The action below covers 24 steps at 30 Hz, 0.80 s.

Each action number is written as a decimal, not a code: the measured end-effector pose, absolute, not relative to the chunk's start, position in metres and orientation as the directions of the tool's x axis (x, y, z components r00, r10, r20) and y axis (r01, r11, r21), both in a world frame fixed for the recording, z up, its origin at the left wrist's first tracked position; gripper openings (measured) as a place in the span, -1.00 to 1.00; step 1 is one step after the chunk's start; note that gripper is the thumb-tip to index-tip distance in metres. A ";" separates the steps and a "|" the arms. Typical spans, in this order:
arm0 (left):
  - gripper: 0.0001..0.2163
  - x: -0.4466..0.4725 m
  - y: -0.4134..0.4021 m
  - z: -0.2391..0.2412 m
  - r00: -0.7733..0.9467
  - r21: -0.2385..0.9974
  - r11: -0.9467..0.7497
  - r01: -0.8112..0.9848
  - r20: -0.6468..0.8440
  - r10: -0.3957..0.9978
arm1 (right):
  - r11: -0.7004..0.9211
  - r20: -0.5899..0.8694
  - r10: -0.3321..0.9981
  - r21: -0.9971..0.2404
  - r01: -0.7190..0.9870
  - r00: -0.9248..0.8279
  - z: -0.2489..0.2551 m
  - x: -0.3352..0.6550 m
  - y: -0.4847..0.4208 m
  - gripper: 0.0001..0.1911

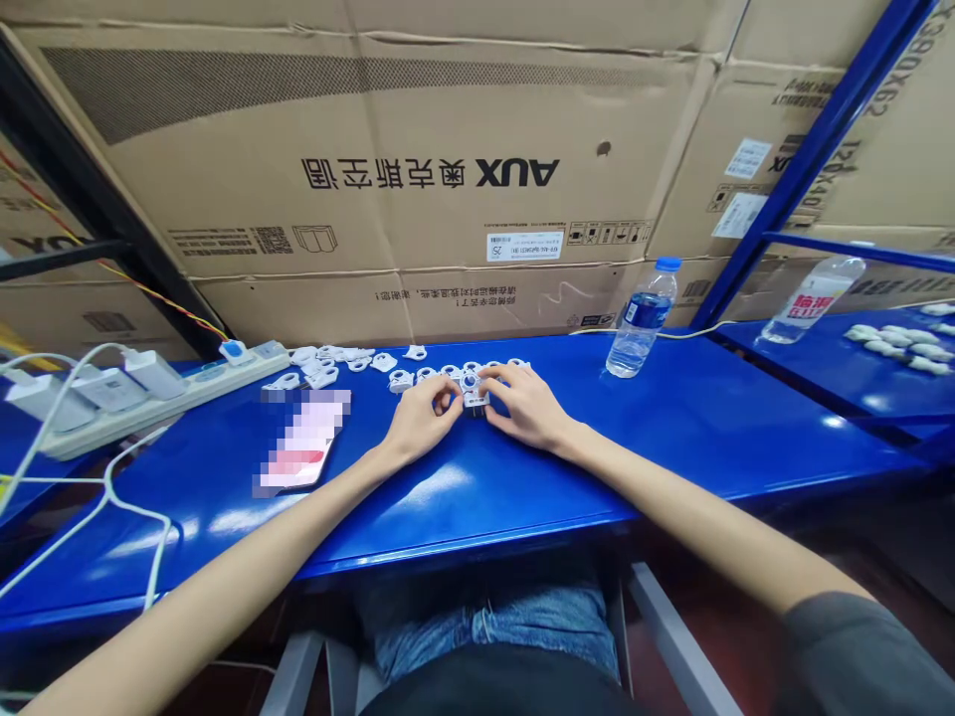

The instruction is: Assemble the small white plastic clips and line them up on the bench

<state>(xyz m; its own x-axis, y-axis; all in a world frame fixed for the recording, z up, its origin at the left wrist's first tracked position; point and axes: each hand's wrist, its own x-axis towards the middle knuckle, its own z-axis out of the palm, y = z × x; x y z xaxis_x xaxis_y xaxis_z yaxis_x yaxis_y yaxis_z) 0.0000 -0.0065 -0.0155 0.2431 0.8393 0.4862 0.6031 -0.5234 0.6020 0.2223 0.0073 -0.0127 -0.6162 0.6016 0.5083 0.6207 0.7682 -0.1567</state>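
A small white plug piece (pixel 475 396) with a ring-shaped top and dark prongs pointing toward me stands between my hands on the blue table. My right hand (pixel 531 406) grips its right side with the thumb and fingers. Close by on its left, my left hand (pixel 424 416) is closed, thumb and fingertips curled together; whatever they may hold is hidden. Behind my hands runs a row of similar white pieces (pixel 401 381), partly covered by my fingers. More loose white ringed parts (pixel 322 376) lie in a cluster to the left.
A blurred-out phone (pixel 302 443) lies left of my left forearm. At the far left, a power strip (pixel 201 393) carries white chargers and cables. A water bottle (pixel 643 320) stands at the back right. Large cardboard boxes (pixel 418 109) wall off the rear, beside a blue metal post (pixel 791 179).
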 end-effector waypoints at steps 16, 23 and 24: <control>-0.90 -0.009 0.002 -0.024 0.245 0.522 -0.509 0.684 0.494 0.834 | 0.508 0.532 0.758 -0.120 0.853 -0.376 -0.003 0.280 0.057 -0.83; -0.90 -0.014 0.004 -0.025 0.355 0.417 -0.524 0.743 0.418 0.836 | 0.392 0.291 0.893 -0.126 0.911 -0.344 -0.018 0.326 0.090 -0.80; -0.90 -0.014 0.003 -0.025 0.357 0.410 -0.518 0.751 0.407 0.841 | 0.391 0.271 0.898 -0.132 0.911 -0.347 -0.020 0.328 0.091 -0.79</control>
<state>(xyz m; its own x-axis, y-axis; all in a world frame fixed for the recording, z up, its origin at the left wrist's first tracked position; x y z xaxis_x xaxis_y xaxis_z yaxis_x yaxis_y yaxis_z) -0.0137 0.0031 -0.0248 0.3573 0.8408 0.4068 0.7508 -0.5176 0.4103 0.3276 0.0915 -0.0195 -0.3465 0.8981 0.2707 0.9107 0.3912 -0.1322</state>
